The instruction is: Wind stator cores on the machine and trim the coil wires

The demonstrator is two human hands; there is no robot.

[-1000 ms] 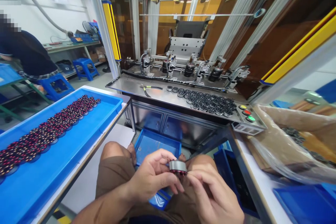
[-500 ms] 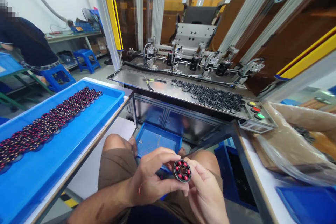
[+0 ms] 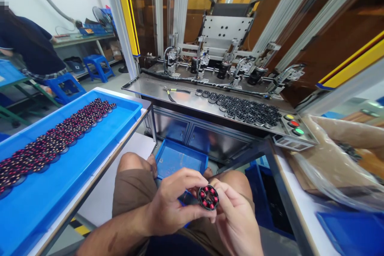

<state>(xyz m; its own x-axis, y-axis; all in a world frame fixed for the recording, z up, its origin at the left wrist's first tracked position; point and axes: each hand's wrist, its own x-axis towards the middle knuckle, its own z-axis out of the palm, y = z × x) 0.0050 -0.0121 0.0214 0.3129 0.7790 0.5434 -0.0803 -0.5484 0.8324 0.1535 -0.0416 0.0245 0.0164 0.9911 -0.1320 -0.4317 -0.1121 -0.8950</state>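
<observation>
Over my lap I hold a small round motor stator [image 3: 208, 197] with red windings, its open face turned up toward me. My left hand [image 3: 172, 204] pinches its left side with thumb and fingertips. My right hand [image 3: 235, 218] cups it from the right and below. A long blue tray [image 3: 99, 144] at my left carries rows of similar wound stators [image 3: 57, 138]. On the steel machine ledge [image 3: 180, 102] ahead lie several dark round parts [image 3: 246, 112].
A small blue bin [image 3: 177, 160] sits on the floor between my knees. Pliers [image 3: 172, 93] lie on the ledge. Coloured buttons [image 3: 293, 124] are at its right end. A plastic-lined cardboard box [image 3: 336, 156] stands at right. Another person [image 3: 27, 54] sits at far left.
The stator was edge-on a second ago; it is now tilted so its wound face points up. My hands stay in the lap. The camera has tipped slightly.
</observation>
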